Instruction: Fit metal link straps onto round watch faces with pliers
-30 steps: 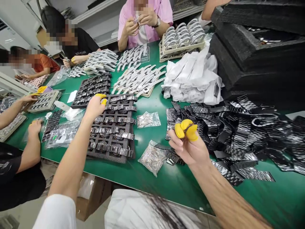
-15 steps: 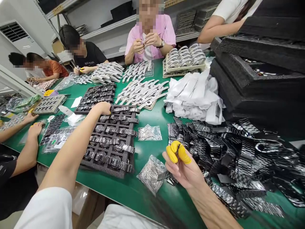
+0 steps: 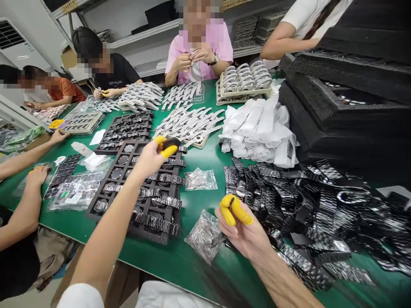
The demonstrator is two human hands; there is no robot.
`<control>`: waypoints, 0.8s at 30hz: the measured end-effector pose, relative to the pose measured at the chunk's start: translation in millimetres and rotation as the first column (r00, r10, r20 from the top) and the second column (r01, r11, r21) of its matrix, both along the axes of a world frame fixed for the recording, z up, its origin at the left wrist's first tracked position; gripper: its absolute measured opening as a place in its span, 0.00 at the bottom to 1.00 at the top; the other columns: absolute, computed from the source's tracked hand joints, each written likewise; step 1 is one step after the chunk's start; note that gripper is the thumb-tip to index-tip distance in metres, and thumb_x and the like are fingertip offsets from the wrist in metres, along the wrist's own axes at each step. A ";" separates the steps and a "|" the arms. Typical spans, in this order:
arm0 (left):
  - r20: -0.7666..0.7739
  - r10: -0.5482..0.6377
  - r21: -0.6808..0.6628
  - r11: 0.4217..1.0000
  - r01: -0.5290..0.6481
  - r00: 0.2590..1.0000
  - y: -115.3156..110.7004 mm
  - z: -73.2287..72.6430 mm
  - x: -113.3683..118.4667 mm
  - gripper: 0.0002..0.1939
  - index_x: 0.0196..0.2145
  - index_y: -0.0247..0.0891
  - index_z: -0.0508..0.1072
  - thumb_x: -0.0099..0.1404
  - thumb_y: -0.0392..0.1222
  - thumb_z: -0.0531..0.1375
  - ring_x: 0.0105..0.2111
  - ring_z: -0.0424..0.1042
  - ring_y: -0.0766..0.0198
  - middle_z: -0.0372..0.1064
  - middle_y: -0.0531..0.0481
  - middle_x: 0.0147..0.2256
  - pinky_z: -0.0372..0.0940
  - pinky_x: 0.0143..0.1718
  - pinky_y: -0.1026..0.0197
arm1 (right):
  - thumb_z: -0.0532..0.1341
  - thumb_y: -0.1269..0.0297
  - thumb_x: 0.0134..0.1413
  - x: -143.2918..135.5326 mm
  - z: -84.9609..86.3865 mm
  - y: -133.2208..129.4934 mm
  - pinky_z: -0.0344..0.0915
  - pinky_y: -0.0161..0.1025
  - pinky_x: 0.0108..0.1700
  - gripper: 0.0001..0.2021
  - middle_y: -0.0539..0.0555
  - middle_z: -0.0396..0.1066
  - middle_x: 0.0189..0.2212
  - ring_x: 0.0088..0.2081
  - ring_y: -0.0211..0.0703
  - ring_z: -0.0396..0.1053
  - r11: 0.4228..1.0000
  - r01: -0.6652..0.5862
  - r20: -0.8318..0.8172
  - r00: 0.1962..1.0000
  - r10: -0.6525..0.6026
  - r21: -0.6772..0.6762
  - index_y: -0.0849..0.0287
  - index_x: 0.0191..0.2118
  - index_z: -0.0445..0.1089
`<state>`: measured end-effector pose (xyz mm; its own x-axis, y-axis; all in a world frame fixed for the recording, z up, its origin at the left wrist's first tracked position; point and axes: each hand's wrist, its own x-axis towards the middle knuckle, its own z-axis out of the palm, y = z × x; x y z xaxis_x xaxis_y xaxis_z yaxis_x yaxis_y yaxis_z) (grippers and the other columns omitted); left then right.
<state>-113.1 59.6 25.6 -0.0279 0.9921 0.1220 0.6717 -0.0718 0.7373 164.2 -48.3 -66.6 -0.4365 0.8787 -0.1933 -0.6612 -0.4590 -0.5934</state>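
Note:
My left hand [image 3: 153,156], with yellow finger cots, is closed on a dark round watch [image 3: 171,144] above the far right part of a black foam tray [image 3: 107,175]. The tray holds black watches with link bands; a few round pieces show in its left slots. My right hand [image 3: 239,224], also in yellow finger cots, pinches a black watch band [image 3: 231,202], mostly hidden by the fingers. Close by lie a bag of metal pins [image 3: 204,237] and a pile of black link bands [image 3: 298,209]. A smaller pin bag [image 3: 201,179] sits between tray and pile.
A second watch tray [image 3: 126,128], white watches [image 3: 189,126] and white-wrapped bundles [image 3: 257,128] stand farther back. Black foam trays [image 3: 346,119] are stacked at right. A co-worker's hand [image 3: 37,176] rests at left; several people sit around the green table [image 3: 173,267].
My left hand has lifted from the tray's far edge and moved right, now with a dark watch in its fingers. More of the tray's left slots show. The right hand stays nearly still.

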 end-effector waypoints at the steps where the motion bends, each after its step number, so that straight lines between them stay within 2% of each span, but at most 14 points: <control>1: 0.139 -0.048 -0.001 0.999 0.049 0.989 -8.1 -4.7 21.7 0.16 0.45 0.36 0.71 0.66 0.48 0.67 0.43 0.75 0.58 0.77 0.44 0.43 0.70 0.49 0.53 | 0.74 0.48 0.54 -1.9 -0.7 0.1 0.45 0.30 0.17 0.15 0.46 0.58 0.16 0.17 0.32 0.45 1.000 0.009 0.001 1.000 -0.009 0.001 0.52 0.31 0.75; 3: 0.420 -0.075 -0.069 0.991 0.114 0.904 -24.7 -19.3 61.0 0.17 0.43 0.38 0.70 0.64 0.49 0.68 0.42 0.75 0.58 0.75 0.44 0.43 0.72 0.45 0.54 | 0.74 0.45 0.53 -4.8 -2.2 0.8 0.44 0.30 0.17 0.17 0.46 0.58 0.14 0.16 0.33 0.45 0.999 0.038 0.009 0.999 -0.039 0.005 0.52 0.32 0.76; 5: 0.642 -0.072 -0.179 0.954 0.241 0.763 -39.6 -38.0 90.4 0.18 0.43 0.40 0.66 0.64 0.51 0.68 0.40 0.76 0.58 0.74 0.44 0.44 0.73 0.40 0.55 | 0.74 0.44 0.52 -6.6 -4.1 1.9 0.44 0.30 0.17 0.17 0.45 0.58 0.13 0.15 0.33 0.45 0.997 0.075 0.030 0.997 -0.075 0.008 0.52 0.32 0.75; 6: 0.690 -0.082 -0.210 0.928 0.307 0.719 -45.7 -47.1 100.3 0.18 0.42 0.40 0.64 0.66 0.52 0.66 0.39 0.76 0.58 0.74 0.44 0.44 0.73 0.38 0.55 | 0.74 0.45 0.52 -7.4 -5.4 2.4 0.44 0.30 0.17 0.17 0.44 0.58 0.13 0.15 0.32 0.45 0.996 0.093 0.047 0.995 -0.094 0.010 0.52 0.32 0.74; 7: 0.698 -0.117 -0.212 0.909 0.360 0.707 -50.6 -55.3 106.9 0.16 0.42 0.41 0.64 0.67 0.51 0.65 0.39 0.77 0.57 0.74 0.44 0.44 0.73 0.38 0.55 | 0.74 0.45 0.52 -8.2 -6.8 2.8 0.45 0.30 0.17 0.18 0.44 0.58 0.13 0.15 0.32 0.45 0.994 0.108 0.065 0.992 -0.108 0.015 0.53 0.32 0.74; 9: 0.606 -0.248 -0.159 0.893 0.420 0.756 -56.9 -66.9 111.4 0.12 0.44 0.41 0.67 0.69 0.47 0.63 0.41 0.77 0.56 0.74 0.44 0.44 0.73 0.43 0.53 | 0.74 0.46 0.54 -10.1 -9.9 3.1 0.45 0.30 0.17 0.18 0.42 0.58 0.13 0.15 0.31 0.45 0.991 0.127 0.107 0.986 -0.130 0.033 0.54 0.32 0.73; 11: 0.421 -0.399 -0.086 0.876 0.474 0.815 -59.0 -71.7 107.7 0.10 0.48 0.41 0.72 0.69 0.39 0.62 0.46 0.76 0.53 0.75 0.43 0.46 0.71 0.51 0.49 | 0.73 0.46 0.54 -12.4 -12.7 2.9 0.45 0.29 0.17 0.19 0.42 0.60 0.13 0.15 0.30 0.46 0.990 0.133 0.147 0.979 -0.138 0.049 0.56 0.32 0.72; 13: 0.254 -0.522 -0.043 0.835 0.548 0.814 -58.5 -71.7 101.3 0.17 0.52 0.42 0.75 0.67 0.32 0.60 0.50 0.75 0.50 0.77 0.41 0.49 0.69 0.56 0.46 | 0.74 0.46 0.53 -14.7 -14.7 2.8 0.45 0.29 0.17 0.20 0.42 0.62 0.14 0.15 0.29 0.49 0.990 0.133 0.178 0.974 -0.140 0.053 0.57 0.32 0.71; 15: 0.152 -0.601 0.010 0.795 0.607 0.785 -57.3 -70.1 95.9 0.25 0.58 0.43 0.75 0.65 0.28 0.57 0.55 0.74 0.49 0.76 0.41 0.54 0.68 0.59 0.44 | 0.76 0.46 0.49 -16.3 -15.8 3.0 0.45 0.29 0.16 0.22 0.44 0.65 0.14 0.15 0.29 0.51 0.990 0.131 0.193 0.971 -0.138 0.050 0.58 0.31 0.71; 19: 0.061 -0.657 0.098 0.753 0.650 0.752 -55.4 -69.1 92.0 0.33 0.64 0.47 0.73 0.65 0.26 0.55 0.60 0.71 0.48 0.73 0.41 0.59 0.66 0.63 0.43 | 0.77 0.45 0.46 -16.1 -16.8 4.5 0.46 0.29 0.16 0.23 0.45 0.67 0.14 0.15 0.30 0.53 0.991 0.123 0.199 0.971 -0.130 0.050 0.60 0.29 0.73; 24: -0.071 -0.678 0.113 0.724 0.681 0.732 -52.2 -69.7 90.4 0.29 0.64 0.48 0.73 0.70 0.28 0.53 0.57 0.70 0.48 0.74 0.41 0.56 0.66 0.61 0.42 | 0.76 0.43 0.48 -13.6 -17.0 6.0 0.46 0.29 0.17 0.24 0.46 0.68 0.14 0.14 0.29 0.54 0.990 0.107 0.192 0.974 -0.123 0.096 0.61 0.28 0.74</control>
<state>-22.7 7.3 -44.1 0.6520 0.7208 0.2354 0.4237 -0.6038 0.6752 150.7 -42.3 -83.6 -0.2923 0.9376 -0.1883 -0.5727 -0.3293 -0.7507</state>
